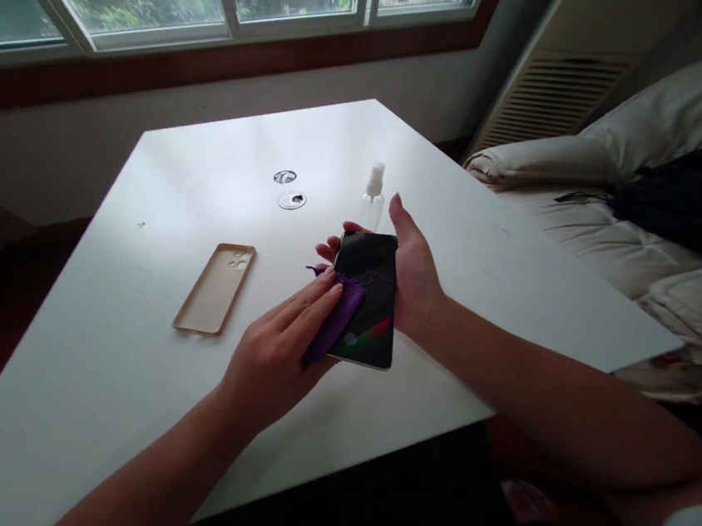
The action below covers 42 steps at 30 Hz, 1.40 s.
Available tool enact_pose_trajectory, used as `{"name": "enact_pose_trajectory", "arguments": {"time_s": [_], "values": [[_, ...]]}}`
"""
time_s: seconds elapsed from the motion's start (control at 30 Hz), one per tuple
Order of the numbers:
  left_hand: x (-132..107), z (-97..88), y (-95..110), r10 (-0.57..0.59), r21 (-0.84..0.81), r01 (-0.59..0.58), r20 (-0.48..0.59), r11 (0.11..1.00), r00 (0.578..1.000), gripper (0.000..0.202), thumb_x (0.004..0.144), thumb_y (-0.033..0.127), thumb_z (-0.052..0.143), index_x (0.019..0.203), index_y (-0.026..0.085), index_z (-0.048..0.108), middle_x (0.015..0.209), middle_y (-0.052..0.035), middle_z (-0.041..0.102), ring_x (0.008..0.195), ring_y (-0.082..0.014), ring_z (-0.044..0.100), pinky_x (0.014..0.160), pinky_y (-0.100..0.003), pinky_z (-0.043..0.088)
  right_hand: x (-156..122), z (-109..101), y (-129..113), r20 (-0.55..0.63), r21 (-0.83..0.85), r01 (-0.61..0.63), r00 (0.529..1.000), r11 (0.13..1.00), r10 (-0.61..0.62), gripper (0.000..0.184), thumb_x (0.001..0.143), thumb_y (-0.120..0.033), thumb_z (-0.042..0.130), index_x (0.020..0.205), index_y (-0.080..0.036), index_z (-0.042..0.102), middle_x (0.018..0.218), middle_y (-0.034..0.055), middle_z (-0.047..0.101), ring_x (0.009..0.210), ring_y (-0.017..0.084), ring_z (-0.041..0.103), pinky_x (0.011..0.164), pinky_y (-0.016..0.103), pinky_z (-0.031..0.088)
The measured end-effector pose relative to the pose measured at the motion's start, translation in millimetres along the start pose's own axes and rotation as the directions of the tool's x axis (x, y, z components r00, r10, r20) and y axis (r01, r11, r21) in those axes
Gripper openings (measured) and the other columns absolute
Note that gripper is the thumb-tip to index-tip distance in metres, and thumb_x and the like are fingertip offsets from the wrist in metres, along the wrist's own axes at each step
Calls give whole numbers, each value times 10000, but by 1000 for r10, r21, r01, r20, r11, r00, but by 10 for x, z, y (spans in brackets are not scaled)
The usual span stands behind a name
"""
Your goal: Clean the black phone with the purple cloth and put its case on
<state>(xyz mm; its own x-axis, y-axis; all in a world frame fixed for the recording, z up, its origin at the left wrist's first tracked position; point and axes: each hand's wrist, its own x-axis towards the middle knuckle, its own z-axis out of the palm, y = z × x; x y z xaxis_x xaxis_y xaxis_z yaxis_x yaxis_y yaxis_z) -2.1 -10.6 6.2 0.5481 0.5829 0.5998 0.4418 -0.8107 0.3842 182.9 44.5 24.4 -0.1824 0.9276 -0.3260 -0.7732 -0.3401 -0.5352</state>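
A dark smartphone [373, 302] lies tilted in my right hand [418, 277], screen up, with the fingers wrapped beneath it and the thumb sticking up past its right edge. My left hand [281, 346] presses a purple cloth [338, 319] against the left side of the screen, its fingers closed over the cloth. A thin loose thread of the cloth trails across the glass. Left of both hands, a clear phone case with a tan rim [216, 290] rests on the table. Just beyond the phone stands a small clear spray bottle [373, 189] with a white top.
The white table [119, 321] has two round fittings [291, 200] near its far middle. A window [224, 8] lies beyond. On the right, a cream padded sofa [573, 223] with a dark cloth [682, 195] on it borders the table's edge.
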Motion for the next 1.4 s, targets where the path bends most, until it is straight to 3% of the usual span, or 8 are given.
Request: {"name": "enact_pose_trajectory", "arguments": {"time_s": [0.23,0.53,0.83,1.13,1.4], "values": [[-25,41,-9,-24,21,23,12,1000,1000,625,886,148,693,1479,114,497,1516,-185,491,1382,-254,528,1163,-358,479,-10,11,4,11,-26,56,998,998,-56,560,826,-752,605,975,-212,627,868,77,725,879,270,731,801,444,622],[20,-47,-28,67,76,-66,-10,995,998,529,839,132,734,1355,127,620,1388,-143,623,1290,-261,613,1155,-412,499,47,-50,53,1,-63,-84,996,994,85,596,826,-765,589,947,-182,604,862,105,719,794,257,722,784,428,615],[45,-86,6,91,59,-90,-7,994,996,431,836,98,734,1257,167,674,1296,-97,693,1222,-245,661,1093,-422,545,43,-57,63,1,-76,-106,994,991,107,563,852,-731,579,945,-177,602,835,102,714,747,254,712,738,425,612],[60,-89,31,148,-7,-148,-34,989,988,331,804,28,737,1110,146,695,1161,-91,744,1108,-224,691,968,-382,592,44,-54,72,6,-51,-142,990,989,143,550,860,-718,577,958,-177,600,845,106,709,751,257,701,682,415,605],[57,-91,33,190,37,-189,-33,981,981,318,786,56,780,1078,149,695,1048,-86,733,952,-207,663,816,-368,584,16,-42,69,-6,-81,-148,989,986,148,584,848,-740,577,972,-171,613,858,114,712,762,257,707,659,392,597]]}}
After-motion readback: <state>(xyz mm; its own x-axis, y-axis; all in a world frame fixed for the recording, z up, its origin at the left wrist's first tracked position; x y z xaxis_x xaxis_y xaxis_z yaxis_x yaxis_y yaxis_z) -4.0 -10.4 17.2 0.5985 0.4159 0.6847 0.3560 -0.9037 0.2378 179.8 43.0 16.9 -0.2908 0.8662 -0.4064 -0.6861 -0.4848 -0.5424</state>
